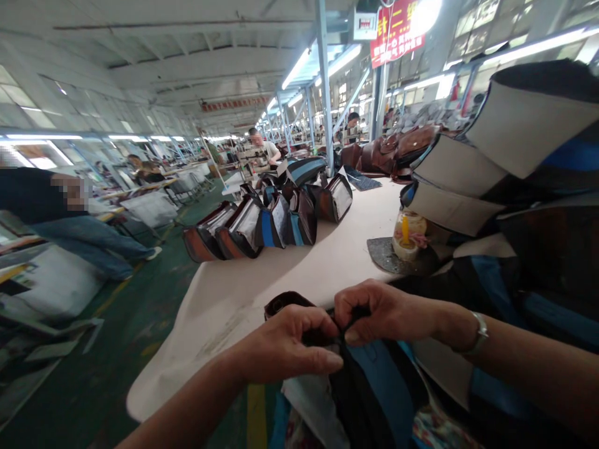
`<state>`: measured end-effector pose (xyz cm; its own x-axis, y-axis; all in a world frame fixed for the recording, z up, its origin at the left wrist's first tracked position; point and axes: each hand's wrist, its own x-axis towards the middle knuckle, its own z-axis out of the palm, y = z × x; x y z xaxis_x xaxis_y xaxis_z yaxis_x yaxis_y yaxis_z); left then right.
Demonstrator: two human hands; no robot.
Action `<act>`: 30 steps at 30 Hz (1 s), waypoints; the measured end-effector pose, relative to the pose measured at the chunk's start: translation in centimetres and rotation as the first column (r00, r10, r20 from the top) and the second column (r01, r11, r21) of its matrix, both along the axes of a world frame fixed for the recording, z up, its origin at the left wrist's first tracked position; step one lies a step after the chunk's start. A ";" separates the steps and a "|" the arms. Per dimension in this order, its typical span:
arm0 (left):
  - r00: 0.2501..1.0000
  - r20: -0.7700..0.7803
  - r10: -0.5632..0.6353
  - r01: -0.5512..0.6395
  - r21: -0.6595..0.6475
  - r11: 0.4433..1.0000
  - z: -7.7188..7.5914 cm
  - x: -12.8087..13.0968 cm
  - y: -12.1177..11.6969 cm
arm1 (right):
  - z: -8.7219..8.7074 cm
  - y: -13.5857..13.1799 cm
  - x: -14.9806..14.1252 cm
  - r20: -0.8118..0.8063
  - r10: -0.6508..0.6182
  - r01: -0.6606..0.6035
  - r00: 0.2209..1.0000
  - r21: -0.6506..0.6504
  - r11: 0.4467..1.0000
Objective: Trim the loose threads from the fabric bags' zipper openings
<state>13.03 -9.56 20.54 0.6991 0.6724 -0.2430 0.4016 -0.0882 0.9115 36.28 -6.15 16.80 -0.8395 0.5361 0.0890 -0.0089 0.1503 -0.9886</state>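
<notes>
hands [327, 337] w/ fingers pinching black-blue bag [379, 380] edge nr table [253, 299]

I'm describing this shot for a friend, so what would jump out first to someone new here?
Probably both hands, left and right, pinching a dark, blue-striped piece up front. Then the row of upright bags across the pale table.

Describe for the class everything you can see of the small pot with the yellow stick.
The small pot is pale, cloudy and rounded; whether it is glass or plastic is unclear. It stands upright on a dark, speckled flat board on the pale table. The yellow stick shows upright at it, with pinkish strands around its middle. Neither the left hand nor the right hand touches it.
</notes>
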 end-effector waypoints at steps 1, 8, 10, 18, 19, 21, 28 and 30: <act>0.999 -0.002 0.040 -0.040 -0.025 0.999 -0.6 0.2 0.0 | -0.4 0.0 0.3 0.013 -0.023 0.023 1.000 0.002 1.000; 0.995 -0.031 0.091 -0.092 -0.023 0.996 -1.9 1.4 0.2 | 0.5 -0.5 1.3 0.166 -0.080 0.061 0.983 0.116 0.991; 0.993 -0.052 0.103 -0.104 0.002 0.995 -2.0 1.4 0.3 | 0.9 -0.7 1.2 0.198 -0.127 0.098 0.972 0.149 0.984; 0.990 -0.012 0.138 -0.138 -0.013 0.990 -2.5 1.8 0.3 | -0.8 -0.2 1.1 0.125 -0.077 0.083 0.989 -0.041 0.996; 0.988 -0.024 0.155 -0.155 0.003 0.988 -2.5 1.9 0.2 | -1.0 -0.2 1.1 0.113 -0.071 0.079 0.991 -0.062 0.995; 0.982 -0.042 0.186 -0.186 0.021 0.982 -2.6 2.1 0.0 | -1.1 -0.1 1.0 0.089 -0.057 0.066 0.994 -0.102 0.993; 0.984 -0.016 0.180 -0.180 0.017 0.984 -3.0 2.0 -0.3 | -1.2 -0.3 1.2 0.091 -0.034 0.048 0.995 -0.155 0.987; 0.985 -0.010 0.172 -0.171 0.042 0.984 -2.7 2.1 -0.4 | -0.8 -0.4 1.3 0.105 -0.047 0.061 0.993 -0.129 0.990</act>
<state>15.11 -9.96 17.81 0.5696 0.7914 -0.2217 0.4264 -0.0540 0.9029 37.57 -6.60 16.01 -0.8101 0.5822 -0.0692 0.0966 0.0162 -0.9952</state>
